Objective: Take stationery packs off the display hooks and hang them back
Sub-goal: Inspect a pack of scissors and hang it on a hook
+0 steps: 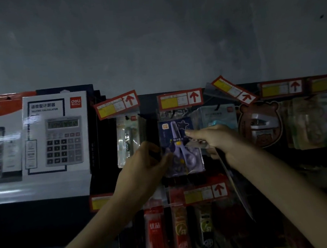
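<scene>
Left hand gripped the left edge of the scissors pack, fingers curled round it. Head view, dim light. Right hand laid an outstretched forefinger on the pack's upper right part; its other fingers appeared to pinch a second flat pack, which hung edge-on below the palm. Scissors pack sat upright against the display board, directly under a red price tag, between a pen pack and a pale blue pack. Judged: the two-sided hold squared the card so its hole could meet the hook. Hook hidden behind the tag; could not tell whether the pack was on or off it. Calculator box stood well to the left
</scene>
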Demonstrator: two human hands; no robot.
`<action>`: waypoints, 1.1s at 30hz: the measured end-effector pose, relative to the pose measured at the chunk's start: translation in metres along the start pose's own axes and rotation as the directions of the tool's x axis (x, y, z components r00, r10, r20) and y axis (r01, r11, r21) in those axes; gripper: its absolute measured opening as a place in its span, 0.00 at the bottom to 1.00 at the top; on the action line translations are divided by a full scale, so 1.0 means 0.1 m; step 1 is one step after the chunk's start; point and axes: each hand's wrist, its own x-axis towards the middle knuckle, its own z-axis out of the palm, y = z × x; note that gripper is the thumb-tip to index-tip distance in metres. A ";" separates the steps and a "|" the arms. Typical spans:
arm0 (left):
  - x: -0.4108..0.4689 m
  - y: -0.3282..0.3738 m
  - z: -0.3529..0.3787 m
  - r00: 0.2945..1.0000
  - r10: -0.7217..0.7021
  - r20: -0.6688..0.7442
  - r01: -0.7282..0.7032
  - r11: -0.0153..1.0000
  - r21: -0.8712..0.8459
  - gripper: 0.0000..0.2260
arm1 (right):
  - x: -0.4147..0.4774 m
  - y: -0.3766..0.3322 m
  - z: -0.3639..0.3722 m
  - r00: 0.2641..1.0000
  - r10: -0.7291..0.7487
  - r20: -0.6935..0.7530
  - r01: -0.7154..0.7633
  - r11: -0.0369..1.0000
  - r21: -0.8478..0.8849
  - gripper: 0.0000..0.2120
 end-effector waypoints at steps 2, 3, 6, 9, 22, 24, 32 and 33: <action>0.00 0.00 0.03 0.995 -0.076 0.067 0.084 0.987 -0.133 0.22 | -0.03 -0.01 -0.01 1.000 0.002 0.015 -0.002 1.000 -0.007 0.16; 0.00 0.01 0.04 0.991 -0.106 0.084 0.120 0.976 -0.183 0.21 | -0.05 -0.02 -0.01 1.000 0.005 0.016 -0.005 1.000 -0.010 0.16; 0.00 0.04 0.05 0.984 -0.158 0.083 0.175 0.940 -0.294 0.19 | -0.09 -0.01 0.00 0.999 0.015 0.034 -0.012 0.996 -0.083 0.17; 0.00 0.05 0.05 0.984 -0.167 0.061 0.177 0.913 -0.368 0.21 | -0.17 0.04 -0.04 0.997 -0.013 0.081 0.031 0.976 -0.215 0.17; 0.13 -0.06 0.20 0.973 -0.232 -0.018 0.226 0.960 -0.162 0.20 | -0.04 0.27 0.07 0.988 -0.150 -0.021 0.107 0.794 -0.598 0.16; 0.16 -0.08 0.24 0.978 -0.206 -0.037 0.204 0.978 -0.048 0.18 | 0.02 0.28 0.11 0.988 -0.149 -0.026 0.100 0.771 -0.628 0.15; 0.18 -0.08 0.35 0.973 -0.190 -0.133 0.218 0.944 0.248 0.16 | 0.06 0.37 0.22 0.983 -0.170 -0.067 0.087 0.759 -0.645 0.10; 0.16 -0.05 0.35 0.975 -0.174 -0.139 0.208 0.937 0.282 0.16 | 0.04 0.36 0.22 0.984 -0.168 -0.064 0.088 0.760 -0.644 0.10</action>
